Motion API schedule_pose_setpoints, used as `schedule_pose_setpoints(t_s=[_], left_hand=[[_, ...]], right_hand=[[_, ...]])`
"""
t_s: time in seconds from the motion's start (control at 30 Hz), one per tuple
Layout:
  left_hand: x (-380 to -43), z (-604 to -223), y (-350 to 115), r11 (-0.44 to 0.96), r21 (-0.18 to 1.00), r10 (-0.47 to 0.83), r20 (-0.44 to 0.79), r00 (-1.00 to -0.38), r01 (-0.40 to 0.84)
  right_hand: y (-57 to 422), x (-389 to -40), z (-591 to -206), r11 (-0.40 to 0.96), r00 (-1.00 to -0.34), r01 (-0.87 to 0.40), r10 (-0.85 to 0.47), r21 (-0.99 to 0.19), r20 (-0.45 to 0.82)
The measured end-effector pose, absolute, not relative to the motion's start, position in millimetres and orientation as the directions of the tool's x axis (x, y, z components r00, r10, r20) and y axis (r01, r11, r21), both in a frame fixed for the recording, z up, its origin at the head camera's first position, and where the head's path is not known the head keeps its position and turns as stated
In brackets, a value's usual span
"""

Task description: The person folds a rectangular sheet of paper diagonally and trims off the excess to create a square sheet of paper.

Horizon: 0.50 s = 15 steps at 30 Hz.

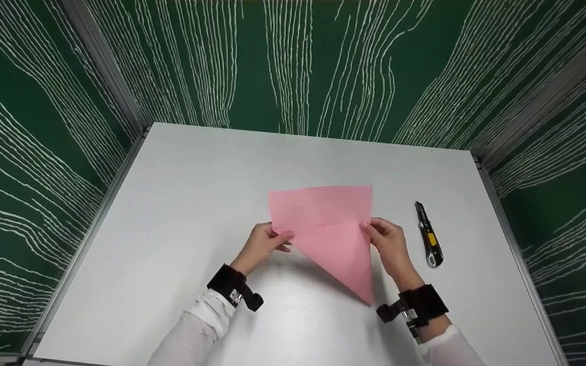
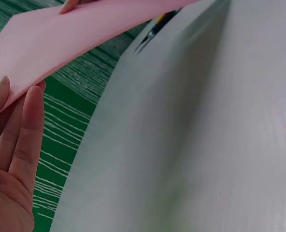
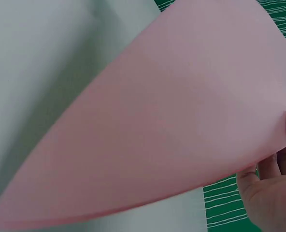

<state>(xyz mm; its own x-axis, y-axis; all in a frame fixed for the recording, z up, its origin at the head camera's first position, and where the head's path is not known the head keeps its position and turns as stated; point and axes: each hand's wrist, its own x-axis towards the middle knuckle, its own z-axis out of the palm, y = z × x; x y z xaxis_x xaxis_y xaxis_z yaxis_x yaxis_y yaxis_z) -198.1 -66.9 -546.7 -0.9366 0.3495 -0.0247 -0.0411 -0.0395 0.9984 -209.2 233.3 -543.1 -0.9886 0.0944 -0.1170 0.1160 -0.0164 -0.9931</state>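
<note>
A sheet of pink paper [image 1: 323, 239] is held up off the white table, folded over on a diagonal so that its lower part tapers to a point at the bottom right. The left hand [image 1: 265, 241] pinches the paper's left edge, thumb on top and fingers beneath. On the opposite edge, the right hand [image 1: 387, 241] pinches with its thumb on the folded flap and its fingers behind. In the right wrist view, the slanting flap of the paper [image 3: 157, 116] fills most of the picture, its narrow tip at lower left.
A black and yellow utility knife [image 1: 429, 235] lies on the white table [image 1: 196, 178], to the right of the right hand. Green walls with white wavy lines [image 1: 293, 66] stand around the back and sides of the table.
</note>
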Motion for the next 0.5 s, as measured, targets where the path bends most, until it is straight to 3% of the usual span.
schedule_pose_setpoints(t_s=[0.23, 0.5], left_hand=[[-196.1, -539.4, -71.1, -0.068, 0.997, 0.347, -0.020, -0.938, -0.046], [-196.0, -532.2, -75.3, -0.032, 0.998, 0.391, 0.057, -0.919, 0.048]], right_hand=[[238.8, -207.1, -541.3, 0.023, -1.000, 0.006, 0.023, -1.000, -0.006], [244.7, -207.9, -539.4, -0.080, -0.998, -0.055, -0.027, -0.995, 0.057]])
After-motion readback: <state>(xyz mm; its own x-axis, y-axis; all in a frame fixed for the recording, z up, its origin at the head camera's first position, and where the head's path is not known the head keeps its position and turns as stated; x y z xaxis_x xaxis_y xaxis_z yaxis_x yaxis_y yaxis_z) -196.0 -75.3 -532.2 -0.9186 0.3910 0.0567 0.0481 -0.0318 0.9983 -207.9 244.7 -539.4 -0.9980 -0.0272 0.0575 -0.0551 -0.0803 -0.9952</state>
